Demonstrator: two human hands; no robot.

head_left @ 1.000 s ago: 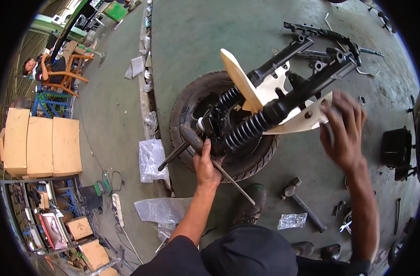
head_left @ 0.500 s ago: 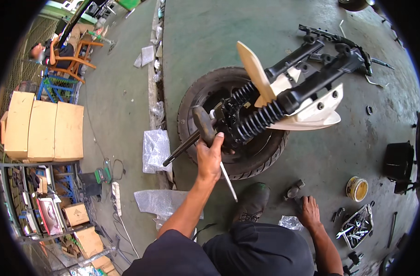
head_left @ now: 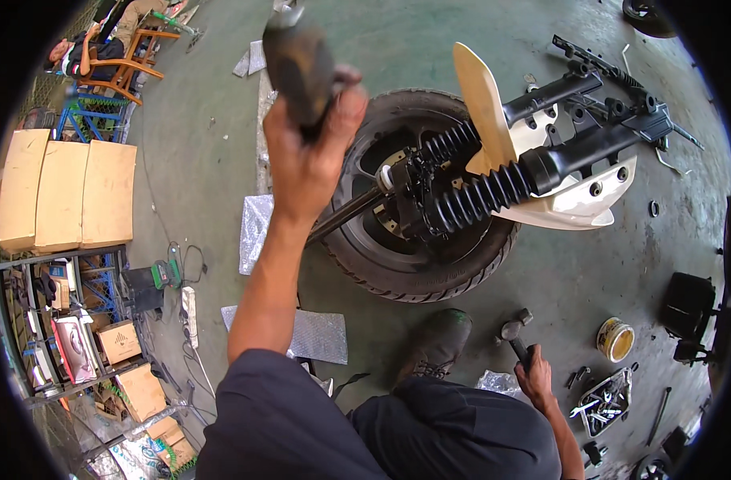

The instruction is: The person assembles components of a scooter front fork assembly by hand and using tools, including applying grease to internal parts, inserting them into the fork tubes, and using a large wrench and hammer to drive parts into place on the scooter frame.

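Note:
My left hand (head_left: pixel 305 172) is raised close to the camera, wrapped round the thick dark handle of a screwdriver (head_left: pixel 298 68). A blurred metal end shows at the handle's top; its shaft is hidden. Low on the right, my right hand (head_left: pixel 536 380) is closed on the black handle of a hammer (head_left: pixel 512 330), with the head pointing away from me. Beyond my shoe, a motorcycle front fork (head_left: pixel 485 196) with ribbed black boots and a dark stem lies across a wheel with a tire (head_left: pixel 429 286). A cream fender (head_left: pixel 484 100) is attached to the fork.
At right are a tray of wrenches (head_left: pixel 596 430), a tub of yellow grease (head_left: pixel 616 340) and a black bin (head_left: pixel 688 304). Bubble wrap (head_left: pixel 321 338) lies left of my shoe. Cardboard boxes (head_left: pixel 61 192) stand left, above a shelf rack (head_left: pixel 61 254). A person sits in a wooden chair (head_left: pixel 129 64).
My left hand has lifted the screwdriver up and left, away from the fork. My right hand now grips the hammer's handle more visibly, its head slightly shifted. The whole view has shifted a little.

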